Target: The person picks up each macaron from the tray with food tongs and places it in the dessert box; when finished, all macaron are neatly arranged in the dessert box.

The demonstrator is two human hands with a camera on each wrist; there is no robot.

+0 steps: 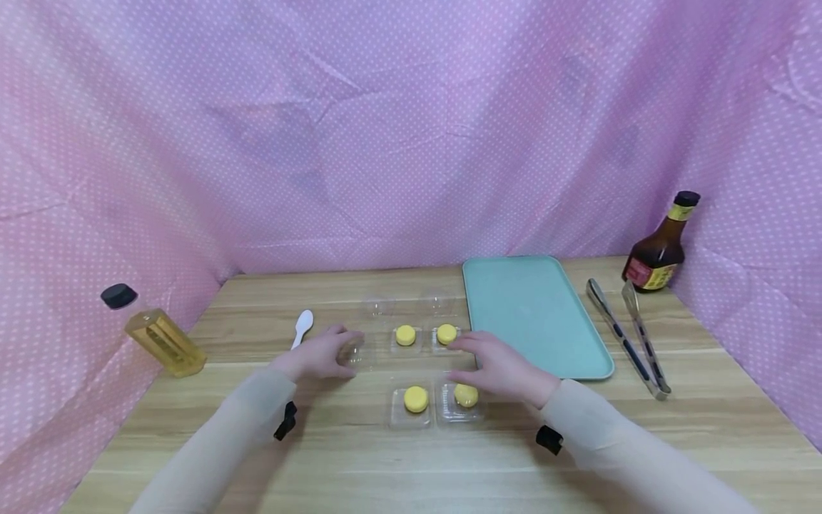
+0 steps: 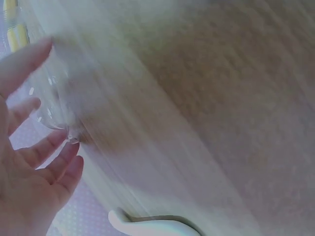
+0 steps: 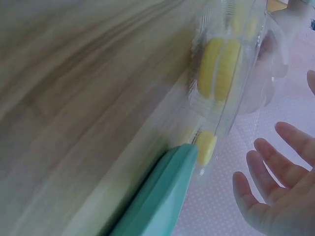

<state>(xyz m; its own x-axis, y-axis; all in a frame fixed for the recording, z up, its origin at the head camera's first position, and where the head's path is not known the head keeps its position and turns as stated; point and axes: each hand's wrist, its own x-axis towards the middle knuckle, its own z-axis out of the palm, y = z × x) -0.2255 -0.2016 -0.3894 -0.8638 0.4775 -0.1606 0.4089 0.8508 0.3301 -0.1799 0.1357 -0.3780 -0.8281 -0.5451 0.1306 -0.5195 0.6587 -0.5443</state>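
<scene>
My left hand point(image 1: 324, 353) reaches around a clear plastic lid point(image 1: 362, 353), thumb and fingers spread on either side of it. In the left wrist view its fingertips point(image 2: 74, 150) are right at the lid's rim. My right hand point(image 1: 501, 368) hovers palm down with spread fingers, holding nothing. It is nearest a yellow macaron point(image 1: 446, 333) in a back clear box and another macaron point(image 1: 466, 395) in the front right box. Two more macarons, one at the back left point(image 1: 405, 335) and one at the front left point(image 1: 416, 400), sit in clear boxes.
Clear domed lids point(image 1: 379, 305) lie behind the back boxes. A green tray point(image 1: 533, 314) is right of them, then metal tongs point(image 1: 626, 339) and a dark sauce bottle point(image 1: 656, 250). Left are a white spoon point(image 1: 303, 325) and a bottle of yellow liquid point(image 1: 163, 339).
</scene>
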